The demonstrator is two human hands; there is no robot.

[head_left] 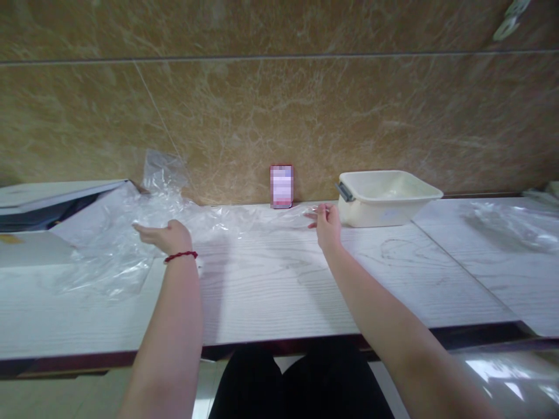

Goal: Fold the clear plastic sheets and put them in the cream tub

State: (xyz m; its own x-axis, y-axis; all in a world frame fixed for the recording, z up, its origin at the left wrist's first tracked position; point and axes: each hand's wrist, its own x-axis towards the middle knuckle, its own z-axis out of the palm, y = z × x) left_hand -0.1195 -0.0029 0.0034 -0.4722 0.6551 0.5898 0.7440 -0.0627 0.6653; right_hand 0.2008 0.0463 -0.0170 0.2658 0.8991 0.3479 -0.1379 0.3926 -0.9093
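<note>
A heap of thin clear plastic bags (122, 256) lies on the left part of the table, and one long strip of clear plastic (244, 221) runs from it toward the right. My right hand (327, 227) pinches the strip's right end between thumb and fingertips, just left of a cream plastic bin. Beside the heap, my left hand (163, 235) has its fingers stretched out to the left; whether it touches the plastic is hard to make out. A red braided cord circles my left wrist.
The cream bin (379, 212) with a grey handle stands against the marbled wall. A phone (282, 187) leans upright on that wall. At far left is a white box (35, 250) with dark contents; more clear plastic (519, 224) lies at right on the white table (271, 297).
</note>
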